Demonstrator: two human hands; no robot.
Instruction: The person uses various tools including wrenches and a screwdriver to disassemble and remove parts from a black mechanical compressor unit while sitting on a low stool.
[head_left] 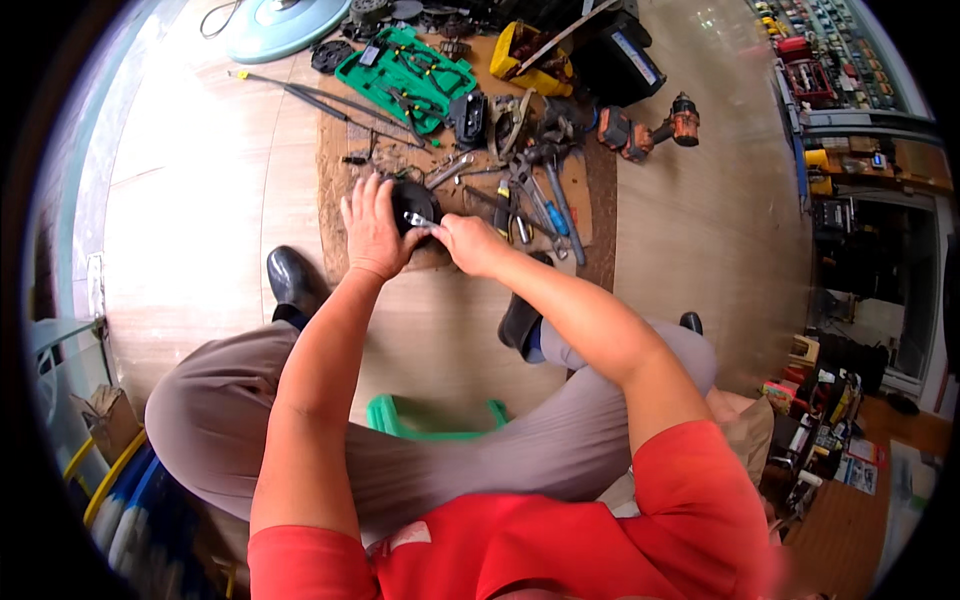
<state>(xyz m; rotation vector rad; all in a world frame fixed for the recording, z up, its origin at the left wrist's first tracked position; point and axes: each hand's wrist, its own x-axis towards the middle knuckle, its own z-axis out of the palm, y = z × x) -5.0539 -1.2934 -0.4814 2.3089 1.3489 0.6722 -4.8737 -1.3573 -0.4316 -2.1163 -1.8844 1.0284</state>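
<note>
A black round part (412,200) rests on the worn brown board (335,190). Against its left side lies my left hand (375,228), fingers long and thumb bent in at the near edge, holding the part. My right hand (468,243) is closed round a shiny silver wrench (420,221), whose head sits over the middle of the part. My palm and fingers hide most of the handle. Just beyond the part lies another silver wrench (450,171).
Pliers (525,182), a hammer (563,200) and other tools lie on the board's right. Behind are an open green tool case (400,60), a yellow container (505,60) and a black battery (620,65). An orange cordless drill (630,135) stands right; a green stool (390,415) is under me.
</note>
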